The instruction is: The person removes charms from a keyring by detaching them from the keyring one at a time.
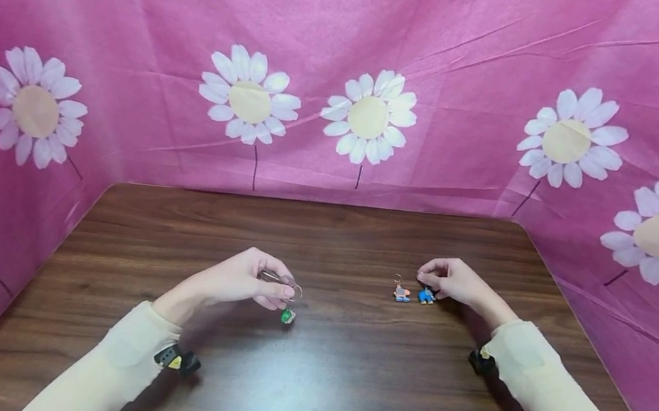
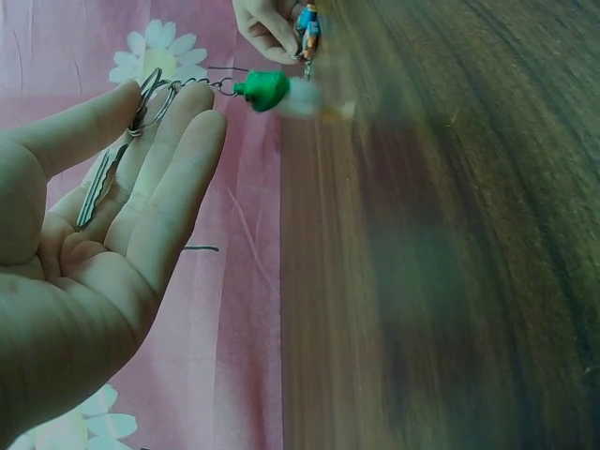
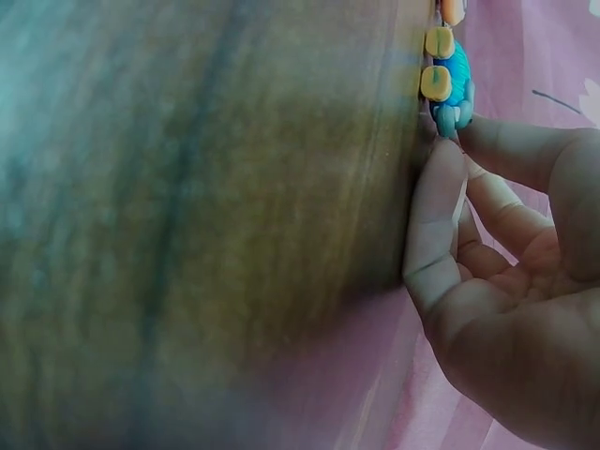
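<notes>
My left hand [image 1: 240,281] pinches a key ring [image 2: 161,105] between thumb and fingertips, raised over the table. Keys [image 2: 101,183] hang from the ring along the palm side of the fingers. A charm with a green top [image 1: 287,316] dangles from it by a short chain; its pale lower end is blurred in the left wrist view. Over at the right, my right hand [image 1: 456,281] pinches the end of a small blue figure charm [image 1: 426,296] with yellow feet, at the table surface. Just left of it lies an orange-and-blue figure charm [image 1: 401,293] with a metal ring.
The brown wood-grain table [image 1: 300,388] has a bright glare patch near its front. Pink cloth [image 1: 347,14] printed with white daisies closes off the back and both sides.
</notes>
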The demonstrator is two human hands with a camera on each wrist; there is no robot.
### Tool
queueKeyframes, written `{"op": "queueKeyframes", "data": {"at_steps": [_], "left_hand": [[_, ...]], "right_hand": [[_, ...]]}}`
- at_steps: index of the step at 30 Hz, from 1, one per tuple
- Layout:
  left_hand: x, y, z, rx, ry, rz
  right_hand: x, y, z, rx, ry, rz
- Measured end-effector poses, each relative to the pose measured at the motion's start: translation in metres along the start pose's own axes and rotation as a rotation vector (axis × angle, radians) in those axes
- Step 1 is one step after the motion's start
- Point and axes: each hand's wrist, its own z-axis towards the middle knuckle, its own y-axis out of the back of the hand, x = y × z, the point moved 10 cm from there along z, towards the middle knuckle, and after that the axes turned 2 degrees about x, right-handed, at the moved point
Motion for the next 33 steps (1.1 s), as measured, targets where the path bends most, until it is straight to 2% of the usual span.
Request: {"op": "queueKeyframes", "data": {"at_steps": [21, 26, 29, 33], "left_hand": [[0.003, -0.003, -0.001, 0.011, 0.002, -0.034], [0.004, -0.002, -0.001, 0.007, 0.003, -0.042], [0.001, 0.000, -0.001, -0.009, -0.005, -0.045], [-0.005, 0.007, -0.002, -0.056, -0.021, -0.056]], "right_hand": [[0.001, 0.001, -0.003, -0.011, -0.005, 0.019], [0.001, 0.003, -0.003, -0.007, -0.015, 0.091], [0.016, 0.011, -0.007, -0.045, 0.013, 0.186], [0.061, 0.015, -0.016, -0.079, 0.124, 0.247]]}}
